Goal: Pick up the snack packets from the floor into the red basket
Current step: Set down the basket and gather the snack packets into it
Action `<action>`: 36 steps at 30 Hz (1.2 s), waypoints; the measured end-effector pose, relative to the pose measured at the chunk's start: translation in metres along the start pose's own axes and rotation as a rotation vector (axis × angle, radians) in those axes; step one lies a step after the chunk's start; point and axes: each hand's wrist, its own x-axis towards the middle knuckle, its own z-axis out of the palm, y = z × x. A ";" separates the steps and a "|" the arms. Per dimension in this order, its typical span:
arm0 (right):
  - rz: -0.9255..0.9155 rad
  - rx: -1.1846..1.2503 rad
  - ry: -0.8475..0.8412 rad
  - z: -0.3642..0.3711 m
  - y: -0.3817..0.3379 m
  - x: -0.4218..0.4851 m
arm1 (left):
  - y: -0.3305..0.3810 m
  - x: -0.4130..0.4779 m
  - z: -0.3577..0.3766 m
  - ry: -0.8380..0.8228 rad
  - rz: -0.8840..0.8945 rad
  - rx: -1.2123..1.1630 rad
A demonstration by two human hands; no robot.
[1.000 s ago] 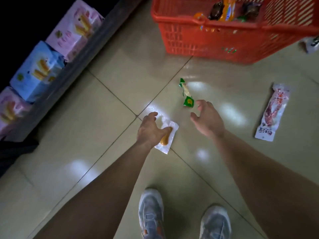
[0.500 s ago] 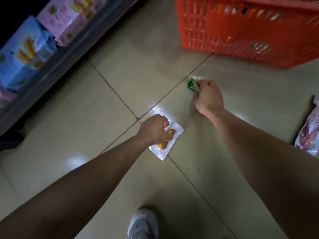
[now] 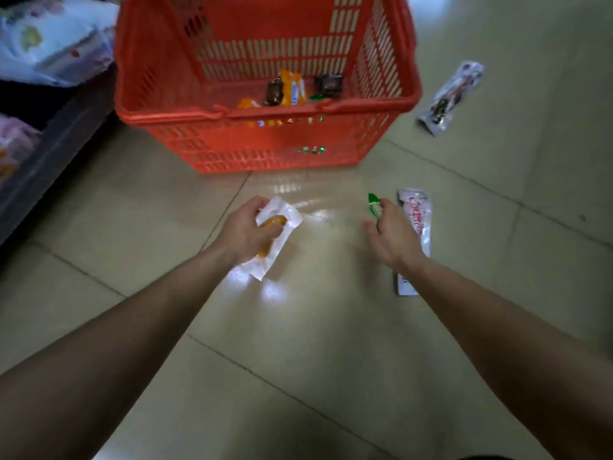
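Off to the far left of the left hand (image 3: pixel 247 232), a dark shelf (image 3: pixel 49 154) carries blurred pale bags (image 3: pixel 49 41) that look like stock and not part of the job. The left hand is curled around a clear white packet (image 3: pixel 282 224) with an orange snack inside, fingers wrapped over its middle while both ends stick out; whether it is lifted off the floor (image 3: pixel 315 327) or only just above it cannot be told. Ahead of both hands stands the red basket (image 3: pixel 265 111), its near rim just beyond the fingertips, and several packets (image 3: pixel 292 89) already lie in its bottom, so part of the work is done. The right hand (image 3: pixel 393 235) pinches a small green packet (image 3: pixel 374 205) between thumb and fingers, the remaining fingers loosely spread, and most of that packet is hidden by the hand. Just right of that hand, partly under the wrist, a white packet with red print (image 3: pixel 418 217) lies flat on the tiles. Farther off to the right and ahead, beside the basket's right wall, rests a long silver packet (image 3: pixel 449 97). By my reckoning the two packets in hand go into the basket next, and at least the two on the floor remain to be collected afterwards.
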 end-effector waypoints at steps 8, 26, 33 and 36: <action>0.276 -0.088 0.108 0.011 0.077 -0.016 | 0.071 0.033 0.072 -0.085 0.131 0.141; 0.314 0.474 0.221 -0.051 0.096 -0.030 | 0.126 0.036 0.124 -0.068 0.175 0.097; 0.319 0.457 0.194 -0.194 0.104 -0.046 | 0.279 0.032 0.132 -0.165 0.223 0.098; 0.319 0.461 0.199 -0.230 0.107 -0.040 | 0.327 0.042 0.142 -0.211 0.254 0.107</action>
